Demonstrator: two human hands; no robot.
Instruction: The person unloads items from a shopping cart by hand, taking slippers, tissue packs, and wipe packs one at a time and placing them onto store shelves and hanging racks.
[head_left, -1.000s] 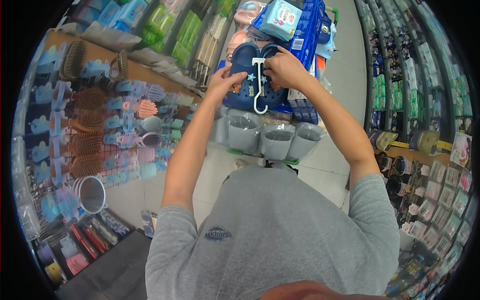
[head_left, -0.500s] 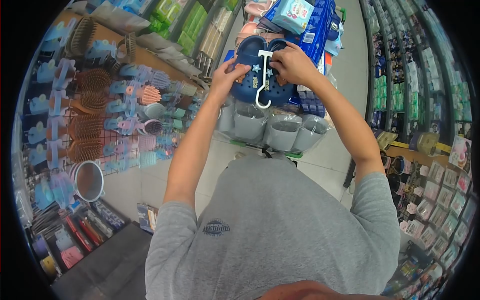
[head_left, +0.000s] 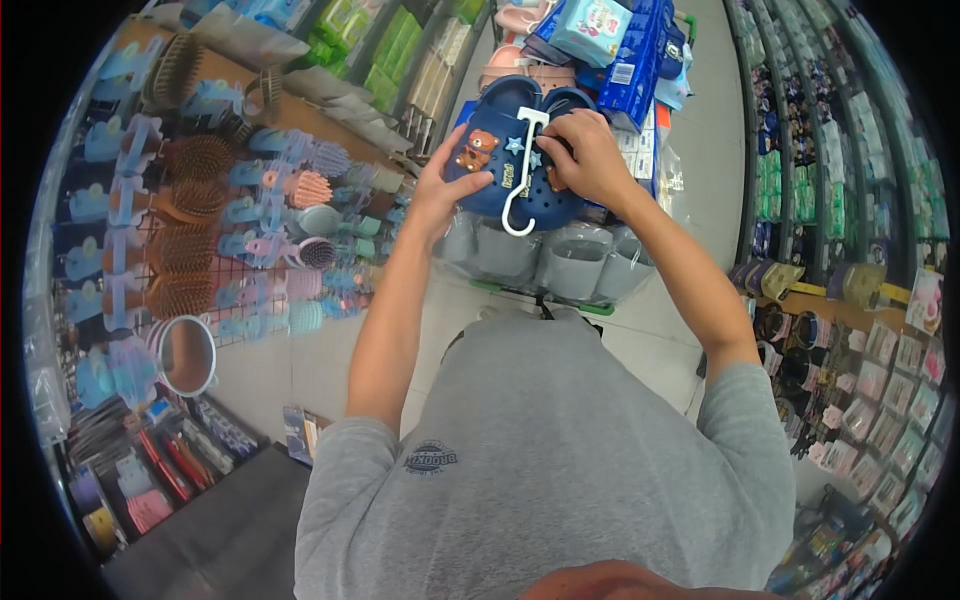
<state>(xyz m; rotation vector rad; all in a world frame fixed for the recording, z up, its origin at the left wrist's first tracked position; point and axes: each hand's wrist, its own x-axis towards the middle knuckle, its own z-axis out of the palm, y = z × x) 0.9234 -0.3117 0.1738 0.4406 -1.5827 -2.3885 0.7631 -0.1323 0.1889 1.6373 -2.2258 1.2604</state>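
Note:
A pair of navy blue clogs [head_left: 515,185] with bear and star charms is held up in front of me. A white plastic hanger [head_left: 524,180] with a hook at its lower end runs between the two shoes. My left hand [head_left: 445,190] grips the outer side of the left clog, its thumb lying across the top beside a brown bear charm [head_left: 478,150]. Bent fingers of my right hand [head_left: 592,158] close over the right clog near the hanger's top bar; that hand covers most of the shoe's charm.
Grey bins in clear plastic [head_left: 577,265] stand below the clogs. Beyond are pink clogs [head_left: 540,75], a light blue pack [head_left: 592,30] and blue packages [head_left: 635,75]. Hairbrushes [head_left: 185,250] hang on the left rack; shelves of small goods [head_left: 780,180] line the right.
The clogs have tilted and come slightly lower. My left hand has moved down and outward along the shoe, uncovering the bear charm. My right hand has shifted a little lower and right.

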